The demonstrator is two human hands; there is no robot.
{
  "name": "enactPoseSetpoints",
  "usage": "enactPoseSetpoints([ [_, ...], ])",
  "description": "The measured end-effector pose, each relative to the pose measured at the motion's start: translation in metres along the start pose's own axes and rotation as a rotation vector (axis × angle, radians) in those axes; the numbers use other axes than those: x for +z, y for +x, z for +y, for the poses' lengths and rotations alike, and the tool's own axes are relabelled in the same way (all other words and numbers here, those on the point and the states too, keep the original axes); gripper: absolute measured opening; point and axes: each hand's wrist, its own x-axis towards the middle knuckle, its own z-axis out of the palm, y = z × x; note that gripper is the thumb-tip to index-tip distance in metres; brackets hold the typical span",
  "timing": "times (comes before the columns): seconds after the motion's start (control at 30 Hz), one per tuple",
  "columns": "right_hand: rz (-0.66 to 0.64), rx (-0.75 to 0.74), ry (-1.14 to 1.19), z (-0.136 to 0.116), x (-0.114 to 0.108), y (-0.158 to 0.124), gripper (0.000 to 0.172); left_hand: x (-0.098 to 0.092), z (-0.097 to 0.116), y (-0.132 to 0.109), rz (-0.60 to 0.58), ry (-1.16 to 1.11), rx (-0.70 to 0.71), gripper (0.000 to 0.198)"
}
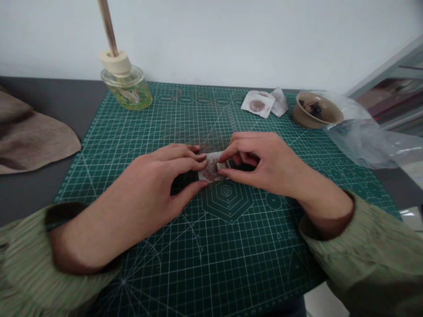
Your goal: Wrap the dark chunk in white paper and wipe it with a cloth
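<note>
Paper (205, 175) between left hand (155, 180), right hand (264, 165)

a small piece of white paper (205, 174), blotched reddish brown across its middle, is creased and partly folded, pinched between the left hand (148, 185) and the right hand (261, 165) just over a green cutting mat (132, 132)

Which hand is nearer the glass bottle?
Left. The left hand sits in front of the glass bottle and to its right; the right hand is farther right, also in front.
</note>
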Motion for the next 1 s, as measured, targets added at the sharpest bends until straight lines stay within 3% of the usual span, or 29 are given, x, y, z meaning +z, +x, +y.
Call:
enactPoseSetpoints([
  [0.1, 0.026, 0.000, 0.025, -0.0001, 0.0019, 0.0010, 0.008, 0.0001, 0.0001, 0.0004, 0.005, -0.012, -0.003, 0.024],
  [0.23, -0.035, -0.023, 0.120, 0.0020, 0.0024, 0.0006, 0.009, 0.0016, -0.0004, 0.0007, 0.010, -0.014, 0.006, 0.025],
  [0.4, 0.026, 0.020, 0.066, 0.0018, 0.0025, 0.0013, 0.009, -0.0009, -0.0022, -0.0001, 0.013, 0.001, 0.009, 0.027],
  [0.5, -0.028, -0.003, 0.117, 0.0010, 0.0026, 0.0013, 0.011, -0.0023, -0.0029, -0.0004, 0.000, 0.013, 0.015, 0.028],
  [0.67, 0.011, 0.104, 0.051, 0.0007, 0.0025, 0.0008, 0.013, -0.0008, -0.0016, -0.0007, -0.005, -0.001, -0.002, 0.028],
  [0.83, -0.032, 0.054, 0.095, 0.0000, 0.0026, -0.0006, 0.015, 0.0015, -0.0021, -0.0026, 0.002, 0.001, -0.011, 0.026],
  [1.0, 0.066, 0.125, 0.002, 0.0018, 0.0043, 0.0013, 0.011, 0.0005, -0.0029, -0.0017, -0.003, 0.008, 0.012, 0.030],
])
